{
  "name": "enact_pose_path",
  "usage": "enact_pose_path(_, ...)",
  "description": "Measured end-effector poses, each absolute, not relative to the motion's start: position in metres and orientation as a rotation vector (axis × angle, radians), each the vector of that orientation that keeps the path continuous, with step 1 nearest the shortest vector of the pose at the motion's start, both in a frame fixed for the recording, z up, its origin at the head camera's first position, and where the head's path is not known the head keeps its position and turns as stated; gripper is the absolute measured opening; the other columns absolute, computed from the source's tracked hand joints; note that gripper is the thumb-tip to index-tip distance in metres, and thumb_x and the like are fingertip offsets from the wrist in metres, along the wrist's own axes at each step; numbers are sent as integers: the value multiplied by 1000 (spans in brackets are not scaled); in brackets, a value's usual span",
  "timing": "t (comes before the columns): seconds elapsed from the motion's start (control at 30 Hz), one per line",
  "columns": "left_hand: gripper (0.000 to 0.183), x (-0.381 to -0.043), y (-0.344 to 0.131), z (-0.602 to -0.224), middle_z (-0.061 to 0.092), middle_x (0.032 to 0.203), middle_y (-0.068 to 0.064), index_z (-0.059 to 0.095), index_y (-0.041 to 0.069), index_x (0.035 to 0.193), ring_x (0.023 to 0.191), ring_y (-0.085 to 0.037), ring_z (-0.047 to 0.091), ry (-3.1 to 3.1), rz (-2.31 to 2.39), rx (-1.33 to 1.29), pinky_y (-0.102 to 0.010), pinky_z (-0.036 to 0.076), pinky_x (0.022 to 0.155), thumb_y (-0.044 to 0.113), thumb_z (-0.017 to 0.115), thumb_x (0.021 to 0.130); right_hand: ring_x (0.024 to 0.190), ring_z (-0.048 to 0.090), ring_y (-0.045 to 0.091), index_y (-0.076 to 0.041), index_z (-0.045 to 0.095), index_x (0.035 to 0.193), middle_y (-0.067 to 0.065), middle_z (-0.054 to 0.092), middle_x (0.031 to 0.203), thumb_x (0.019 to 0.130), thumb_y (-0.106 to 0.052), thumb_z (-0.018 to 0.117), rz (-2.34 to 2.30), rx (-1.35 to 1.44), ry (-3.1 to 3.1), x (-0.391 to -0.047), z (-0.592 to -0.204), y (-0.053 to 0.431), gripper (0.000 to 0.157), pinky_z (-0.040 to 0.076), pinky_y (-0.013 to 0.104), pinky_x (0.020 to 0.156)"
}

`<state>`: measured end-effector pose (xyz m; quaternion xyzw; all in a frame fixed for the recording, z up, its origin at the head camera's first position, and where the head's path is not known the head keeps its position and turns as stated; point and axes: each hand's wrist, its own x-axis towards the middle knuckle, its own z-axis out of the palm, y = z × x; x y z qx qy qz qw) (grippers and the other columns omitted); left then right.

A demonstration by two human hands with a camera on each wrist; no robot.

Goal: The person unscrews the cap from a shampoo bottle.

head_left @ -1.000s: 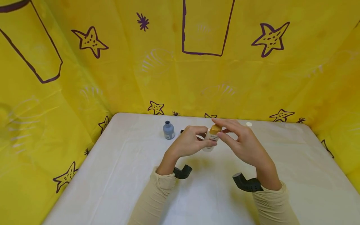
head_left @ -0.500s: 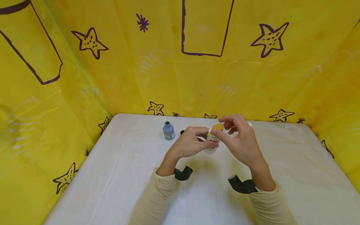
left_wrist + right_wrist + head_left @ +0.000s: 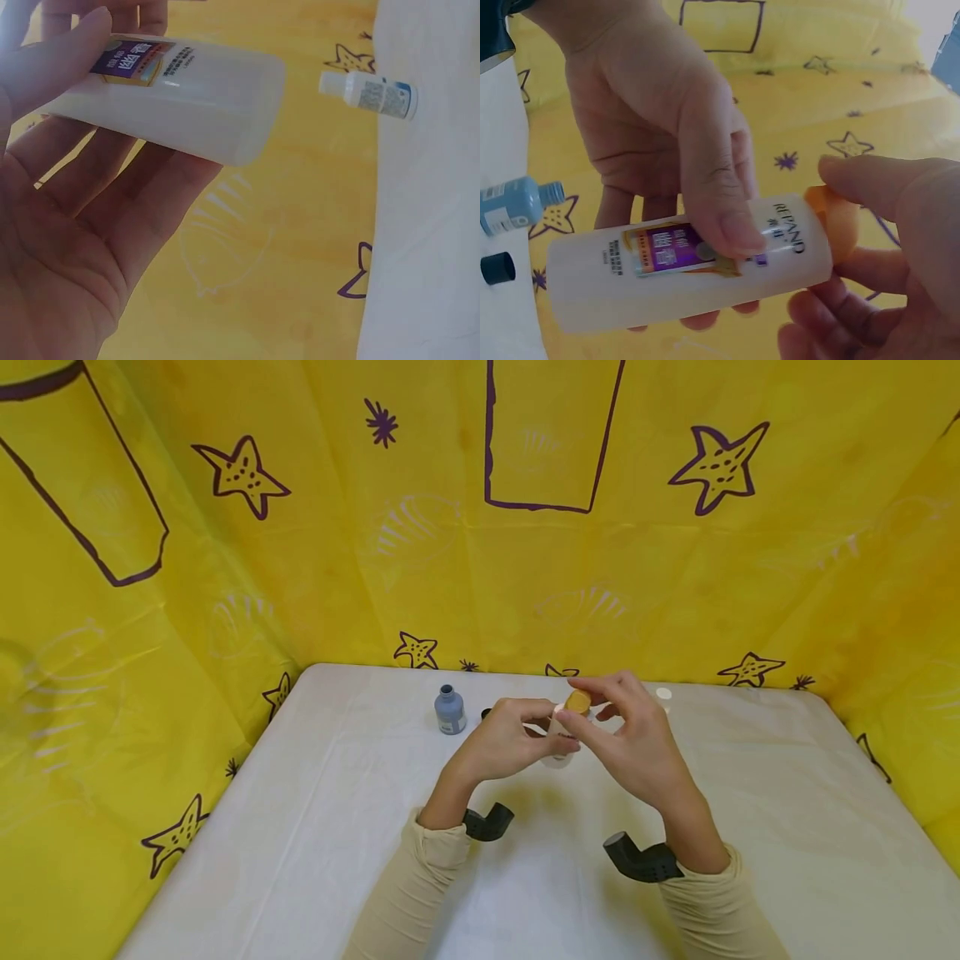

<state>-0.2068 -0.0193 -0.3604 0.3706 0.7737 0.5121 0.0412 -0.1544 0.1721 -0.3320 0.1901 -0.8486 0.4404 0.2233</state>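
Observation:
A whitish translucent bottle (image 3: 592,292) with a purple label and "REPAND" lettering is held up over the table, tilted. My left hand (image 3: 501,739) grips its body, thumb across the label side and fingers behind. At its top sits a golden-orange cap (image 3: 578,702). The thumb and fingers of my right hand (image 3: 636,739) pinch this cap from both sides. In the right wrist view the cap (image 3: 838,229) shows between thumb and fingers, right against the bottle's shoulder. The left wrist view shows the bottle's base end (image 3: 247,105) pointing away from the palm.
A blue-grey bottle (image 3: 450,712) with an uncovered neck stands on the white table (image 3: 315,827), left of the hands. Near it lies a black cap (image 3: 498,268). A small white bottle (image 3: 379,95) stands toward the back right. Yellow patterned cloth (image 3: 420,568) encloses the table.
My right fingers lifted off the cap, then came back onto it, with the hand shifted slightly left. The bottle's top now leans more toward the head camera. My left hand has barely moved.

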Motion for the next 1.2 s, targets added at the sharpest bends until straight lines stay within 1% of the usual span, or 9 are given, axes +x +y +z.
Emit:
enact_pose_path(0.17, 13, -209, -20, -362, 72, 93, 0, 73, 15, 97, 85, -7, 68, 2376, 1562, 1111, -22, 61, 78, 24, 79, 90, 99, 62, 14, -9, 64, 138, 5, 66, 111, 91, -12, 76, 1195, 577, -2418, -153, -330, 178, 48, 53, 17, 80)
enact_pose_path(0.37, 15, -211, -20, -363, 75, 97, -2, 74, 13, 100, 88, -9, 70, 2396, 1543, 1067, -22, 61, 79, 23, 79, 91, 109, 62, 17, -15, 64, 140, 7, 67, 134, 99, -11, 66, 1168, 622, -2446, -151, -328, 182, 41, 51, 17, 78)
enact_pose_path(0.5, 19, -211, -20, -362, 76, 102, -3, 75, 12, 104, 90, -10, 70, 2421, 1527, 1058, -23, 61, 79, 23, 80, 90, 117, 60, 18, -20, 64, 140, 3, 67, 138, 101, -10, 61, 1163, 654, -2456, -150, -327, 183, 40, 49, 15, 87)
enact_pose_path(0.57, 19, -211, -20, -363, 76, 101, -3, 75, 12, 103, 90, -10, 70, 2427, 1523, 1054, -23, 61, 80, 24, 80, 89, 114, 61, 18, -21, 62, 142, 3, 66, 139, 102, -11, 61, 1168, 667, -2472, -150, -326, 184, 42, 49, 15, 88)
enact_pose_path(0.7, 16, -212, -19, -364, 75, 98, -2, 74, 14, 100, 88, -10, 69, 2412, 1545, 1035, -23, 61, 80, 24, 81, 89, 115, 61, 20, -18, 54, 149, 5, 61, 144, 100, -13, 64, 1200, 661, -2463, -151, -325, 187, 49, 50, 14, 88)
enact_pose_path(0.8, 15, -213, -19, -366, 74, 95, -1, 74, 15, 96, 86, -10, 69, 2400, 1560, 1025, -23, 61, 79, 25, 81, 88, 114, 60, 21, -14, 54, 147, 8, 61, 140, 98, -14, 69, 1210, 615, -2422, -152, -325, 187, 51, 48, 11, 87)
enact_pose_path(0.93, 14, -212, -18, -368, 73, 90, 1, 72, 16, 92, 84, -9, 67, 2409, 1548, 1039, -23, 61, 78, 27, 82, 88, 100, 58, 15, -9, 65, 131, 8, 65, 116, 94, -16, 74, 1169, 533, -2395, -155, -327, 186, 39, 49, 16, 79)
enact_pose_path(1.03, 14, -212, -17, -368, 70, 85, 2, 70, 17, 88, 82, -10, 65, 2411, 1535, 1058, -23, 61, 78, 27, 81, 89, 91, 55, 11, -9, 71, 121, 5, 63, 102, 92, -16, 77, 1141, 501, -2390, -157, -329, 184, 31, 49, 19, 74)
enact_pose_path(1.2, 14, -212, -17, -367, 70, 85, 1, 71, 18, 89, 82, -11, 65, 2404, 1529, 1063, -23, 61, 77, 29, 80, 89, 85, 53, 9, -9, 74, 114, 2, 62, 93, 91, -13, 77, 1111, 526, -2382, -158, -332, 183, 23, 48, 19, 71)
